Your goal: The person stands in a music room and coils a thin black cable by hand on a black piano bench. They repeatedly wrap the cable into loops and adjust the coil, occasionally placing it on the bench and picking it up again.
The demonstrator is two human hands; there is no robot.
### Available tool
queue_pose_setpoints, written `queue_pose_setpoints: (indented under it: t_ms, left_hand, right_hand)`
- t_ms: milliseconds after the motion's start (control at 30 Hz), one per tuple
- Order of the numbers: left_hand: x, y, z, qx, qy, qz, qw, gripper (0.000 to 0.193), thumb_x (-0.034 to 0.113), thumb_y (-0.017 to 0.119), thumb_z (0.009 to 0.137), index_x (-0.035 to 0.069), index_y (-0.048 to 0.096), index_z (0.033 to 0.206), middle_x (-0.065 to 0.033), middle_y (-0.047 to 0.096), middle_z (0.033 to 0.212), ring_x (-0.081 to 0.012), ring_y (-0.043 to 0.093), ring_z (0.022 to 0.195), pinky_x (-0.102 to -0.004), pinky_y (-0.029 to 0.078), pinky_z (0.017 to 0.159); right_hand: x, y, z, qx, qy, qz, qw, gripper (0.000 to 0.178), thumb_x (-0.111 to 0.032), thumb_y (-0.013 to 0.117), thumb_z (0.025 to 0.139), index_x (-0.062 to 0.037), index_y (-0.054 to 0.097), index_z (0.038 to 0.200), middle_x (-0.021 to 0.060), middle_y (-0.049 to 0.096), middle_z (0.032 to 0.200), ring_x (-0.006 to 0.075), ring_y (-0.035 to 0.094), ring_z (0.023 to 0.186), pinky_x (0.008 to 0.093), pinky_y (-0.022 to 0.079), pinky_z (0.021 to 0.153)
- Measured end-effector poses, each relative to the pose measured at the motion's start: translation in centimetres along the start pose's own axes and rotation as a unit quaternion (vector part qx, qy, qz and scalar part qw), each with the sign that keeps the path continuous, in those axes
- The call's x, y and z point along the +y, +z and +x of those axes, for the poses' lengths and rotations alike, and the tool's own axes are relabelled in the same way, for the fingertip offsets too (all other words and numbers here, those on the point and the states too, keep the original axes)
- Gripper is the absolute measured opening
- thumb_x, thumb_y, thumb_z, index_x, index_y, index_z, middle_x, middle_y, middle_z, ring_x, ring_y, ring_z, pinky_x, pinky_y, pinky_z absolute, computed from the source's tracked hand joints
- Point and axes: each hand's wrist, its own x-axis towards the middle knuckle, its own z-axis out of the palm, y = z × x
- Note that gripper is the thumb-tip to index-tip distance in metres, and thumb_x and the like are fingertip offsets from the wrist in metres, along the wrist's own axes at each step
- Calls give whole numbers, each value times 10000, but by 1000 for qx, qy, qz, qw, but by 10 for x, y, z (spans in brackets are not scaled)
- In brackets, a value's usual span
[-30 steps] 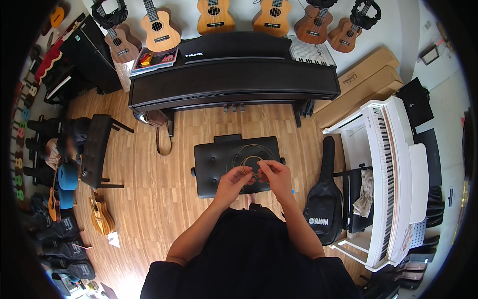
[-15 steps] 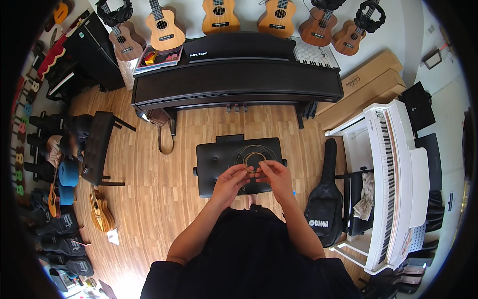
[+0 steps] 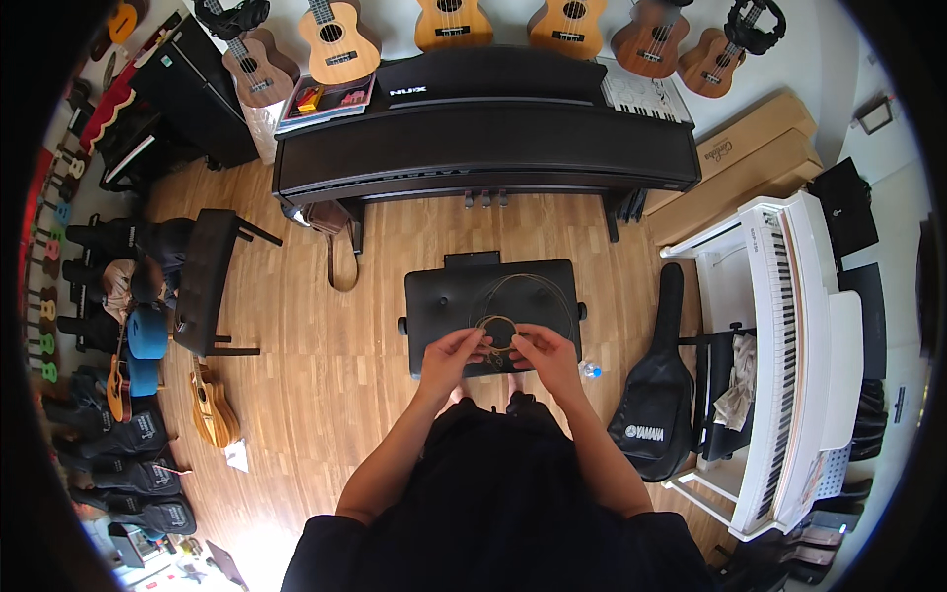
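Left hand (image 3: 452, 357): seen from the head camera, held just above the near edge of a black padded piano bench (image 3: 434, 296), fingers pinched on the left side of a small coil of wire-like instrument string (image 3: 496, 333). Right hand (image 3: 548, 355): held just to the right of it, thumb and fingers closed on the right side of the same coil. The two hands are near each other, with the small coil between the fingertips.

A larger loop of thin string (image 3: 538, 296) is seen lying on the bench top, just beyond the hands and reaching toward the bench's right half; whether it is joined to the small coil cannot be told. The bench stands on a wooden floor (image 3: 316, 375).

Farther off, a black digital piano (image 3: 483, 148) is set against the far wall, with a row of ukuleles (image 3: 449, 20) hung above it. To the right, a black gig bag (image 3: 656, 395) lies on the floor beside a white digital piano (image 3: 789, 345). To the left, a second, narrower black bench (image 3: 205, 281) is noted, and a small ukulele (image 3: 212, 409) lies on the floor near it. Cardboard boxes (image 3: 750, 163) are stacked at the far right.
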Motion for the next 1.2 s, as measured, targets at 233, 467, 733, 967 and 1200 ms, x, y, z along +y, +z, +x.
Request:
queue_pose_setpoints:
  t_ms: [233,467,733,967,1200]
  left_hand:
    - [-116,-120,58,179,-109,-23,977,235,182,610,941,-6,638,1078,-77,674,969,-162,670,876,-262,543,747]
    - [-225,-180,153,287,-178,-126,933,191,151,607,934,21,620,1073,-62,675,915,-144,665,804,-256,538,710]
    - [-267,-185,205,282,-232,-112,924,245,196,616,930,73,585,1140,-29,664,965,-130,644,856,-269,524,760]
    - [-300,-186,193,390,-219,195,873,269,278,709,836,59,673,989,-105,704,922,-250,680,833,-358,533,749]
    - [-252,-93,199,259,-75,362,893,287,350,678,832,71,696,896,-132,702,798,-310,682,842,-391,531,759]
  right_hand:
    - [117,-28,-33,48,96,-112,988,333,-175,671,889,10,603,1157,81,669,869,145,660,761,248,546,639]
    - [196,-48,-125,172,251,-103,947,293,-162,664,892,10,613,1123,94,666,843,150,662,696,249,542,585]
    - [223,-65,-165,222,335,-105,910,298,-157,668,889,26,609,1116,116,668,832,172,671,693,274,568,596]
    - [197,-71,-102,185,269,-104,940,295,-188,663,899,9,616,1114,108,669,846,161,669,692,255,552,593]
    - [193,-109,-54,164,281,-93,941,286,-183,658,901,4,614,1114,102,662,842,164,669,691,256,545,585]
